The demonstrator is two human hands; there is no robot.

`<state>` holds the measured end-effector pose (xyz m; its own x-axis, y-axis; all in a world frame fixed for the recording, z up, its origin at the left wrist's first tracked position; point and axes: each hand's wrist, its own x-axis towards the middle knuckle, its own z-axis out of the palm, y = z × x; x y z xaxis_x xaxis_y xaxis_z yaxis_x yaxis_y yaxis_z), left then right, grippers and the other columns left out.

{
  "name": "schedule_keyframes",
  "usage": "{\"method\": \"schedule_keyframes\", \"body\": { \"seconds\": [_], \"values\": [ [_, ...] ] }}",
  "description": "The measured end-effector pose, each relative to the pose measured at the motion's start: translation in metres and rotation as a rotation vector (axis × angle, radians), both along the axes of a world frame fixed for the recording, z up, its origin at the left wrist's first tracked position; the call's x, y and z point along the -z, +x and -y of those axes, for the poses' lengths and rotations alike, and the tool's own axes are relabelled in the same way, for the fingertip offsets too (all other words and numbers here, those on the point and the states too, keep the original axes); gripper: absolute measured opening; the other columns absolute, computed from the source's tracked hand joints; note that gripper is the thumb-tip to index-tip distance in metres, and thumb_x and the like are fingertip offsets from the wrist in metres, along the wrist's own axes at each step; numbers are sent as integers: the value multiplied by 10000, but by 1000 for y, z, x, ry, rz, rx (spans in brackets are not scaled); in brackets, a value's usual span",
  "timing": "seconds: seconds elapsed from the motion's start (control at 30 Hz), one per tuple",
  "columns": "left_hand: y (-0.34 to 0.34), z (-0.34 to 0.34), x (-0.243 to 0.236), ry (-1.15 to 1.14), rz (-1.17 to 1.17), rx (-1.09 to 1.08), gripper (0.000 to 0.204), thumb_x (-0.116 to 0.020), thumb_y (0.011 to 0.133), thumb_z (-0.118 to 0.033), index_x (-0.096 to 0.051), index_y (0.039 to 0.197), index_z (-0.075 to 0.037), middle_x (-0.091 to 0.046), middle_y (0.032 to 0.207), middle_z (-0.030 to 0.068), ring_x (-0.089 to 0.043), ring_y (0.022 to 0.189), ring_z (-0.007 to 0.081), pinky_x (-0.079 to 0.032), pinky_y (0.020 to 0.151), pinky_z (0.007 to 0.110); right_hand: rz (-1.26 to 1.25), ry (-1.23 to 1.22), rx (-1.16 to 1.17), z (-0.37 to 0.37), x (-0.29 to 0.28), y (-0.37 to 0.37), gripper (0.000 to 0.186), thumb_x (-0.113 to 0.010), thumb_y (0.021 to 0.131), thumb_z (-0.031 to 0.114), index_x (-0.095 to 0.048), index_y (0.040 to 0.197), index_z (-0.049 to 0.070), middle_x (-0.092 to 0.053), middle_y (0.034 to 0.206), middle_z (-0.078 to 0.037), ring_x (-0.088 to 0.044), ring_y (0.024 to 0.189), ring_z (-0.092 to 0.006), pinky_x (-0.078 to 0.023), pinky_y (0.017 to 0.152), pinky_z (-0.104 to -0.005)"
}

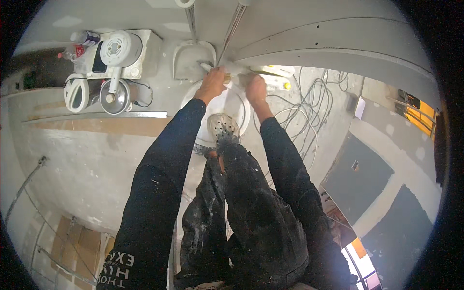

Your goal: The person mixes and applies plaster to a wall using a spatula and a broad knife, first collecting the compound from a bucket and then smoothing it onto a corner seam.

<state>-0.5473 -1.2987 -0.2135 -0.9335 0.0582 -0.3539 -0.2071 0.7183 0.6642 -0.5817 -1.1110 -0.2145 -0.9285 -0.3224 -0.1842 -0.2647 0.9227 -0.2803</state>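
Observation:
In front of me lies a white round lid or bucket top [245, 107], and one of my feet, in a pale perforated clog [223, 126], is on it. My left hand [212, 86] is closed at its far left edge, around or against a small pale, yellowish piece [227, 78] that I cannot make out well. Across from it, at the far right edge, my right hand [256, 90] has its fingers curled down; what they hold, if anything, is hidden. Just beyond my left hand stands a white long-handled dustpan [194, 44].
White jugs [275, 82] lie beyond my right hand, beside tangled cables [307, 101]. At the far left, a white box [151, 48] bears a round white device [121, 48] and a phone [99, 60]; a kettle [76, 94] and a steel pot [116, 99] are nearby. A metal straightedge [121, 115] lies nearer.

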Motion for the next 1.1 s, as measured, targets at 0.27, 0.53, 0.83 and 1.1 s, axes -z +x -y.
{"method": "schedule_keyframes", "body": {
  "seconds": [0.27,0.53,0.83,1.1],
  "values": [
    [6,-4,-9,-203,-72,173,501,-769,717,-112,-552,1167,-71,-556,1220,121,-489,1220,321,-417,957,520,146,-337,-146,19,-14,13,290,-596,693,-22,-682,970,-14,-645,984,-259,-588,989,-412,-489,891,-458],
    [13,-5,-1,-209,-159,98,363,-687,798,-115,-569,1136,-54,-540,1214,140,-462,1216,351,-417,937,543,118,-221,-92,42,-16,32,565,-863,556,113,-610,1047,-4,-575,1091,-225,-543,1083,-413,-446,954,-461],
    [8,-8,4,-158,-88,130,539,-810,693,-201,-567,1154,-59,-545,1227,141,-478,1194,351,-402,940,546,211,-278,-92,40,2,7,617,-911,457,141,-616,971,-32,-652,998,-249,-623,970,-404,-502,836,-440],
    [11,-9,5,-100,41,55,382,-775,713,-157,-622,1054,-75,-560,1231,130,-496,1210,331,-408,911,539,252,-326,-6,38,-8,28,503,-857,530,70,-632,971,-17,-661,1010,-220,-633,966,-394,-510,825,-427]
  ]
}}
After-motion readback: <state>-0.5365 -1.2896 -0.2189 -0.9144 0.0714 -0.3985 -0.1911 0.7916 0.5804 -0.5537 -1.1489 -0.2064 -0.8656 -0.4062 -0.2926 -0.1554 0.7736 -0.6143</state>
